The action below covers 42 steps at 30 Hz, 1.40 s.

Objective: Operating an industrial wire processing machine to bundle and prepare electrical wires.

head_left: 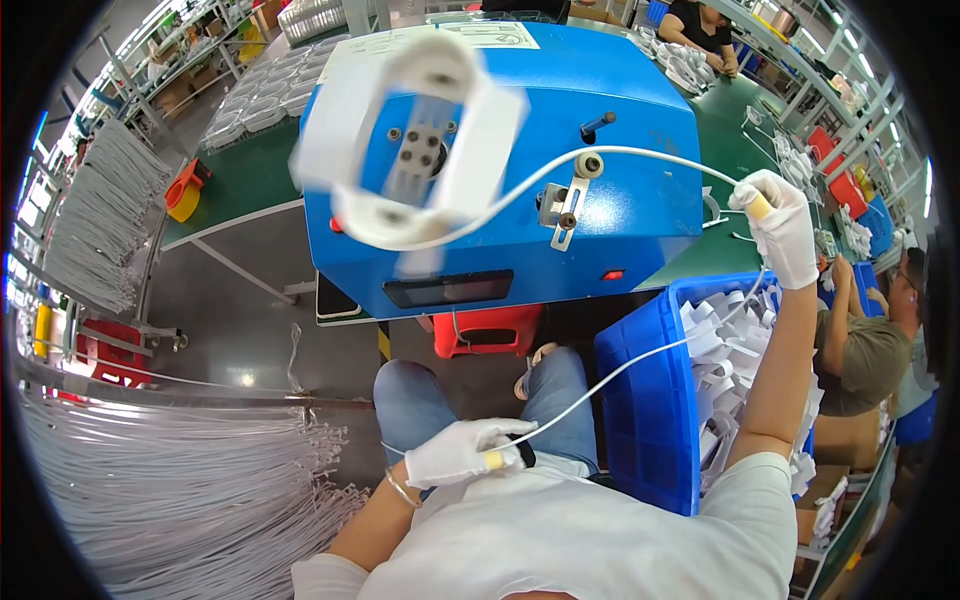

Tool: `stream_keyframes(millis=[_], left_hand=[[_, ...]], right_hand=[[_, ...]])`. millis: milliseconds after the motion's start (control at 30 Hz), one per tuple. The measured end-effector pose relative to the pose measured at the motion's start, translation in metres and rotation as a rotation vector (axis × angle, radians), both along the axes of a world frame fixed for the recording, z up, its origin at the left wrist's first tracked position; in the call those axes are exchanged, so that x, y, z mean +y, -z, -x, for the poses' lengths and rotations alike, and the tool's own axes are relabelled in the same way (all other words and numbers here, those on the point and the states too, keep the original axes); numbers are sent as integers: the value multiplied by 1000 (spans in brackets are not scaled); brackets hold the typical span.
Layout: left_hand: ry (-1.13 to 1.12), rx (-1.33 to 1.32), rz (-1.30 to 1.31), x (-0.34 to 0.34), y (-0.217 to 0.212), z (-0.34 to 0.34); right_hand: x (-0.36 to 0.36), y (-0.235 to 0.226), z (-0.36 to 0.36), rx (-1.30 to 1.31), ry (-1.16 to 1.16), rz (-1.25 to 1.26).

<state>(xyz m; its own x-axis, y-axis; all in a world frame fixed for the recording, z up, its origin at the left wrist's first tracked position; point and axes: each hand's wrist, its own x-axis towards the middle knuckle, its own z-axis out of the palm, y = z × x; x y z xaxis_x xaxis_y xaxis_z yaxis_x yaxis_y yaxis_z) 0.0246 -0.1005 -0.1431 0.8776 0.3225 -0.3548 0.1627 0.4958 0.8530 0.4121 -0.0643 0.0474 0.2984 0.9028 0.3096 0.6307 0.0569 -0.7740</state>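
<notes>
White cable [640, 150] | far: meets blurred white frame [340, 145], turns done unclear | near: unwound length spans right hand [782, 230], left hand [450, 456], both clamped on it

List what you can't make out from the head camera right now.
Head view:
White reel: blurred, exact shape unclear.
White cable within the right hand: hidden by its grip.
Red stool: far side hidden by the blue machine.
Blue bin: partly hidden by the right forearm.
</notes>
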Motion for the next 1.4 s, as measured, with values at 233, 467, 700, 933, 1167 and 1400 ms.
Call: stream_keyframes(millis=[233,467,700,933,1167,1400], left_hand=[[-45,27,-101,0,26,-9],[-126,366,-600,0,53,15],[-138,456,-878,-9,63,31],[59,194,-890,16,25,-11],[207,122,-797,45,-58,-52],[135,-4,-1176,94,-188,-8]], right_hand=[[-1,-7,40,104,-149,129],[15,-10,75,209,-335,209],[9,-8,83,316,-218,248],[2,-2,82,437,-247,164],[9,-4,101,471,-356,94],[42,-2,106,-594,-226,-450]])
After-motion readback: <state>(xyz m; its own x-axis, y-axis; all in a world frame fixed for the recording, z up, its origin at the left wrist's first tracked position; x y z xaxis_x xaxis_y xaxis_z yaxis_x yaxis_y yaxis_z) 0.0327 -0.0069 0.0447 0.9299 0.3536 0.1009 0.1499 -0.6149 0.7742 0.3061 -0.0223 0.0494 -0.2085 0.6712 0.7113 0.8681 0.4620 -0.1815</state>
